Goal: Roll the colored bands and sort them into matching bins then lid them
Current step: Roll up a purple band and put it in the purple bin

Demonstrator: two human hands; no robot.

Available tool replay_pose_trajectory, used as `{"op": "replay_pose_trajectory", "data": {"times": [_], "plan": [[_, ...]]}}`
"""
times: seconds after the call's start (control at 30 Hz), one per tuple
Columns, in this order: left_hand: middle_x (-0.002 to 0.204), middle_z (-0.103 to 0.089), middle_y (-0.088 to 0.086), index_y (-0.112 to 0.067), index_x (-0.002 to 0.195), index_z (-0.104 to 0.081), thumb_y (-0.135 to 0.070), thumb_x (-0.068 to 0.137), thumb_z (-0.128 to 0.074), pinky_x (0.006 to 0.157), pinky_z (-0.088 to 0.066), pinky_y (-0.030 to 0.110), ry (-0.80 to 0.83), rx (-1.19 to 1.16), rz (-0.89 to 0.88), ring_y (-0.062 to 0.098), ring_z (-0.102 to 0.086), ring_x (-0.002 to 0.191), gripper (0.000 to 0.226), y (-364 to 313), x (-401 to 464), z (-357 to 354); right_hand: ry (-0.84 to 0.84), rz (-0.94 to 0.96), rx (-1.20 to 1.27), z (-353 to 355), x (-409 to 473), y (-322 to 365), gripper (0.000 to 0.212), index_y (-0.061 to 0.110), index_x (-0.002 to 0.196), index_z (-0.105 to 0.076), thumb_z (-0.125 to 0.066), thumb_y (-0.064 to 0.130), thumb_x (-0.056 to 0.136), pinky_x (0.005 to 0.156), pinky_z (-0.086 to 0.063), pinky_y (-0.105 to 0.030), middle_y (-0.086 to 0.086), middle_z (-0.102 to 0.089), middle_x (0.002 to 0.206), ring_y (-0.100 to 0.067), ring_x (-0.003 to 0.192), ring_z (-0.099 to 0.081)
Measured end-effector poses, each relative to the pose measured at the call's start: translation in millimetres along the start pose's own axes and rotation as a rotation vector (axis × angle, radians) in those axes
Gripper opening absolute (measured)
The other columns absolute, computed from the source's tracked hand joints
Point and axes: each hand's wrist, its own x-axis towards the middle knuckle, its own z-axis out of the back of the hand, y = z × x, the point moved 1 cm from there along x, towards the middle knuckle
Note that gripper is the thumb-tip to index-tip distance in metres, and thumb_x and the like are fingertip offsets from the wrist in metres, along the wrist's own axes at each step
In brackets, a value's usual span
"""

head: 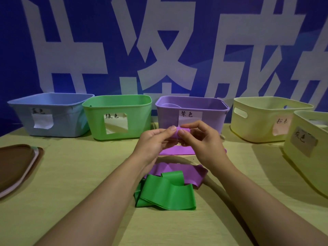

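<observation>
Two hands work one purple stretchy band, held up in front of the purple plastic bin. Your left hand and right hand each pinch the rolled end, thumb and forefinger curled tight in a closed grip, likely so the coil can't spring loose. The band's flat tail trails down onto the yellow-green worktop, leaving slack to feed the roll. A second purple band and a loose green flat band lie near you, still unrolled. The green plastic bin stands just left of the purple one, both open. A brown lid waits far left.
</observation>
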Motion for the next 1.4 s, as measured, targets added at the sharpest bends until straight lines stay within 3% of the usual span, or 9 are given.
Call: {"op": "replay_pose_trajectory", "data": {"times": [0.13, 0.27, 0.43, 0.63, 0.83, 0.97, 1.1, 1.23, 1.4], "plan": [[0.091, -0.075, 0.016, 0.006, 0.106, -0.071, -0.009, 0.095, -0.066, 0.076, -0.06, 0.02, 0.009, -0.027, -0.002, 0.017, -0.073, 0.078, 0.019, -2.7, 0.0, 2.3, -0.013, -0.09, 0.093, -5.4, -0.5, -4.5, 0.019, 0.021, 0.109, -0.068, -0.074, 0.022, 0.091, 0.079, -0.063, -0.032, -0.008, -0.077, 0.09, -0.021, 0.079, -0.075], [0.094, -0.077, 0.017, 0.004, 0.104, -0.071, 0.001, 0.095, -0.064, 0.081, -0.061, 0.023, 0.028, -0.121, -0.046, 0.02, -0.076, 0.084, 0.012, -2.3, -0.6, -2.5, -0.063, -0.297, 0.42, -8.1, 2.0, -4.7, 0.037, 0.003, 0.119, -0.069, -0.077, 0.02, 0.087, 0.092, -0.06, -0.036, -0.015, -0.078, 0.101, -0.027, 0.097, -0.076], [0.095, -0.077, 0.015, 0.002, 0.105, -0.069, 0.005, 0.094, -0.062, 0.079, -0.061, 0.023, 0.027, -0.195, -0.063, 0.021, -0.076, 0.086, 0.013, -2.5, -2.5, -8.9, -0.094, -0.285, 0.575, -7.9, 1.7, 0.8, 0.04, 0.0, 0.115, -0.072, -0.078, 0.018, 0.08, 0.082, -0.06, -0.026, -0.017, -0.077, 0.105, -0.027, 0.1, -0.076], [0.103, -0.078, 0.014, -0.001, 0.113, -0.069, 0.004, 0.093, -0.064, 0.09, -0.06, 0.025, 0.053, -0.209, -0.07, 0.021, -0.075, 0.097, 0.021, -2.7, -7.8, -14.4, -0.108, -0.296, 0.731, -7.1, 1.3, 7.3, 0.03, -0.001, 0.102, -0.075, -0.074, 0.017, 0.078, 0.074, -0.059, -0.022, -0.017, -0.078, 0.097, -0.021, 0.091, -0.076], [0.095, -0.078, 0.014, 0.003, 0.114, -0.068, 0.003, 0.09, -0.07, 0.085, -0.061, 0.024, 0.049, -0.033, -0.064, 0.019, -0.076, 0.087, 0.024, -4.5, -9.1, -13.6, -0.17, -0.242, 0.494, -8.9, 1.6, -1.5, 0.036, 0.008, 0.105, -0.078, -0.075, 0.034, 0.081, 0.084, -0.058, -0.037, -0.013, -0.077, 0.094, -0.023, 0.087, -0.073], [0.091, -0.077, 0.013, 0.002, 0.109, -0.07, 0.004, 0.092, -0.066, 0.084, -0.061, 0.025, 0.049, -0.134, -0.022, 0.017, -0.076, 0.081, 0.017, -2.8, -8.0, -13.7, -0.135, -0.234, 0.485, -9.3, 1.5, 0.8, 0.043, 0.008, 0.113, -0.076, -0.075, 0.036, 0.08, 0.082, -0.058, -0.033, -0.016, -0.077, 0.103, -0.024, 0.091, -0.072], [0.097, -0.076, 0.018, 0.0, 0.107, -0.07, 0.004, 0.091, -0.066, 0.09, -0.059, 0.029, 0.069, -0.224, 0.018, 0.021, -0.074, 0.084, 0.016, 1.1, -6.1, -12.6, -0.12, -0.285, 0.509, -9.6, 2.4, 1.2, 0.031, 0.005, 0.114, -0.075, -0.071, 0.027, 0.091, 0.087, -0.057, -0.035, -0.021, -0.075, 0.108, -0.026, 0.089, -0.065], [0.109, -0.074, 0.027, 0.002, 0.111, -0.067, 0.002, 0.087, -0.071, 0.09, -0.061, 0.03, 0.099, -0.184, 0.03, 0.026, -0.076, 0.088, 0.025, 2.8, -6.5, -11.8, -0.119, -0.294, 0.449, -7.6, 1.7, 0.4, 0.029, 0.009, 0.109, -0.077, -0.069, 0.03, 0.092, 0.087, -0.059, -0.035, -0.02, -0.075, 0.104, -0.027, 0.092, -0.067], [0.1, -0.077, 0.021, 0.002, 0.113, -0.065, -0.002, 0.085, -0.074, 0.082, -0.063, 0.028, 0.105, -0.096, 0.013, 0.026, -0.077, 0.088, 0.03, 5.3, -6.0, -10.7, -0.151, -0.218, 0.3, -8.0, 5.1, -3.6, 0.02, 0.009, 0.098, -0.077, -0.066, 0.026, 0.098, 0.072, -0.06, -0.025, -0.012, -0.077, 0.089, -0.014, 0.076, -0.069]]}}
